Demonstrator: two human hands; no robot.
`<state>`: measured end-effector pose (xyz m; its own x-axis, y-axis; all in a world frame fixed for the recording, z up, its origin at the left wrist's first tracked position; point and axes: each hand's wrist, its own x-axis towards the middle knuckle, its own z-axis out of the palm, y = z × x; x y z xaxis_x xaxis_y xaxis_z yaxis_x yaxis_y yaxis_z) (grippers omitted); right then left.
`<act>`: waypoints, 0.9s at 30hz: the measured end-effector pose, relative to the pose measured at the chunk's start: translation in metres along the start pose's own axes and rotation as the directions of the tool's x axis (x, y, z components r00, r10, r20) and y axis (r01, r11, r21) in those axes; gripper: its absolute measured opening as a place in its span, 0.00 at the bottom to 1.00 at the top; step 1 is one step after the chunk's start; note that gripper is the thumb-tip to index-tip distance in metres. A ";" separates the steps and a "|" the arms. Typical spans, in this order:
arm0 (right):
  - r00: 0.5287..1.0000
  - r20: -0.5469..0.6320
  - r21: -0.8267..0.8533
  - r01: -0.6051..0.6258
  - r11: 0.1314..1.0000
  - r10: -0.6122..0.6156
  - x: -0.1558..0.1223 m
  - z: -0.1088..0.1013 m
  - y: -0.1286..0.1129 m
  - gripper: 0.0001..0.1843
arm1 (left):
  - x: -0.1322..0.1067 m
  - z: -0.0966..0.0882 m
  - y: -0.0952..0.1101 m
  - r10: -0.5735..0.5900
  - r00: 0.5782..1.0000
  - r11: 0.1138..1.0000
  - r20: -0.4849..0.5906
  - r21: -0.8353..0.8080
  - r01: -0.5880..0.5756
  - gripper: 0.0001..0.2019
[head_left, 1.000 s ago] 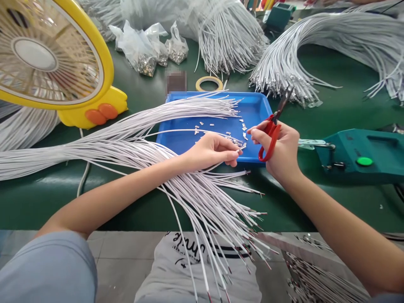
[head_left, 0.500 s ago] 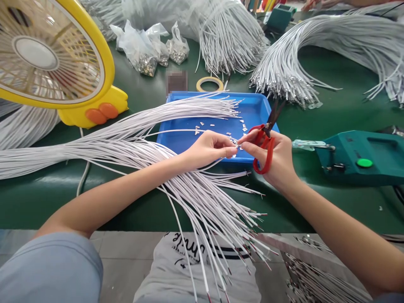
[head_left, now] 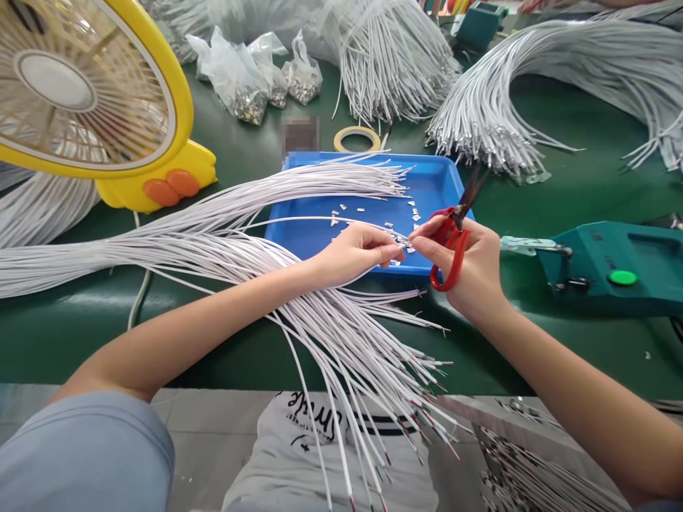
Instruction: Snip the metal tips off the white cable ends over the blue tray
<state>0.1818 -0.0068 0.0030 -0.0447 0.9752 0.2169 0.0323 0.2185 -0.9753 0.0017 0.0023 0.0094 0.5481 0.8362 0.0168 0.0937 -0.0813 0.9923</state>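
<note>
My left hand (head_left: 358,249) pinches a white cable (head_left: 314,220) close to its end, above the front of a blue tray (head_left: 442,171). Hooked on the fingers of my right hand (head_left: 472,267) are red-handled scissors (head_left: 452,242), blades pointing up and away. The thumb and forefinger of that hand meet at the same cable's tip, a little right of my left fingers; the tip itself is too small to make out. Small pale pieces (head_left: 415,213) lie scattered in the tray. One bundle of white cables (head_left: 341,178) rests across the tray, and another bundle (head_left: 341,334) fans out under my left forearm.
A yellow fan (head_left: 181,107) stands at the left. Bags of small metal parts (head_left: 250,99), a tape roll (head_left: 356,139) and grey cable bundles (head_left: 395,71) lie at the back. A green machine (head_left: 613,263) sits at the right, with another cable bundle (head_left: 480,128) behind it.
My right fingertips have shifted slightly right, away from my left ones. Both hands keep their hold, and the scissors remain in my right hand. The view has tilted a little.
</note>
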 end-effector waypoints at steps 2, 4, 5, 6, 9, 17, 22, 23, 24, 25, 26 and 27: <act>0.998 -0.063 -0.013 0.028 1.000 -0.029 0.002 -0.002 -0.001 0.07 | 0.000 0.000 0.001 -0.022 0.999 1.000 -0.029 -0.022 0.021 0.11; 0.991 -0.126 -0.024 0.053 0.998 -0.056 0.004 -0.003 -0.001 0.05 | 0.000 0.000 0.002 -0.049 0.996 0.998 -0.069 -0.037 0.046 0.10; 0.989 -0.138 -0.034 0.054 0.998 -0.058 0.005 -0.003 -0.001 0.04 | -0.001 0.000 0.002 -0.058 0.995 0.997 -0.086 -0.047 0.054 0.10; 0.990 -0.135 -0.044 0.044 0.998 -0.050 0.005 -0.003 -0.001 0.04 | -0.001 0.000 0.002 -0.066 0.993 0.996 -0.100 -0.060 0.060 0.10; 0.998 -0.061 -0.075 -0.011 0.997 0.007 0.003 -0.002 0.000 0.04 | -0.001 0.001 0.000 -0.056 0.992 0.993 -0.116 -0.106 0.043 0.10; 0.995 0.083 -0.021 -0.058 0.998 0.059 -0.002 0.002 -0.008 0.06 | -0.002 0.001 -0.004 0.007 0.988 0.993 -0.155 -0.116 -0.025 0.09; 0.996 0.061 -0.054 -0.059 0.997 0.062 -0.003 0.004 -0.007 0.07 | -0.004 0.003 -0.005 0.075 0.982 0.997 -0.173 0.009 -0.075 0.09; 0.997 0.055 -0.060 -0.058 0.997 0.061 -0.004 0.005 -0.006 0.08 | -0.004 0.003 -0.005 0.080 0.980 0.997 -0.184 0.030 -0.076 0.10; 0.997 0.048 -0.068 -0.056 0.996 0.059 -0.004 0.005 -0.006 0.08 | -0.005 0.004 -0.005 0.078 0.978 0.997 -0.196 0.044 -0.071 0.10; 0.998 0.041 -0.076 -0.052 0.996 0.056 -0.004 0.005 -0.006 0.08 | -0.005 0.004 -0.005 0.073 0.976 0.997 -0.206 0.054 -0.063 0.10; 0.998 0.036 -0.084 -0.050 0.995 0.053 -0.005 0.006 -0.007 0.07 | -0.005 0.004 -0.005 0.065 0.974 0.997 -0.218 0.061 -0.053 0.11; 0.998 0.033 -0.091 -0.049 0.995 0.052 -0.005 0.006 -0.007 0.07 | -0.005 0.004 -0.006 0.061 0.972 0.997 -0.229 0.069 -0.047 0.11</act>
<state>0.1758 -0.0133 0.0083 -0.0755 0.9835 0.1644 0.1249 0.1728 -0.9770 0.0016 -0.0037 0.0033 0.3481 0.9316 0.1051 0.1249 -0.1572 0.9796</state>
